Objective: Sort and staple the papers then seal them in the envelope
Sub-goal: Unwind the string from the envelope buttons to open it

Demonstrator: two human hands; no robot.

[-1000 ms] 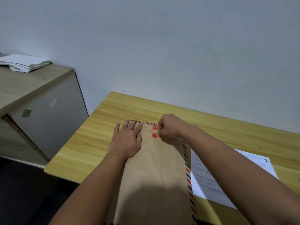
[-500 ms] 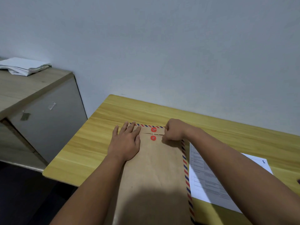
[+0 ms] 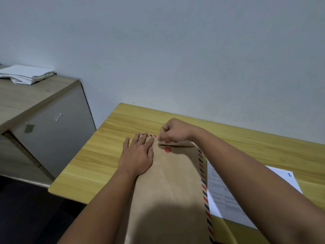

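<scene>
Two hands on kraft envelope [image 3: 168,182], near table edge. Left hand [image 3: 138,155] flat, fingers straight, pinning flap corner against shifting. Right hand [image 3: 175,130] curled, apparently pinching closure string [image 3: 168,144] at far red button [image 3: 167,139], probably for winding.

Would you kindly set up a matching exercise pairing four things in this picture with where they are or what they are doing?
Things:
1. left hand
2. right hand
3. printed sheet
4. paper stack

States or places:
A. lies on the table to the right of the envelope
B. lies on the cabinet at far left
C. rests flat on the envelope
D. fingers curled at the upper red button

Pairs: 1-C, 2-D, 3-A, 4-B
</scene>
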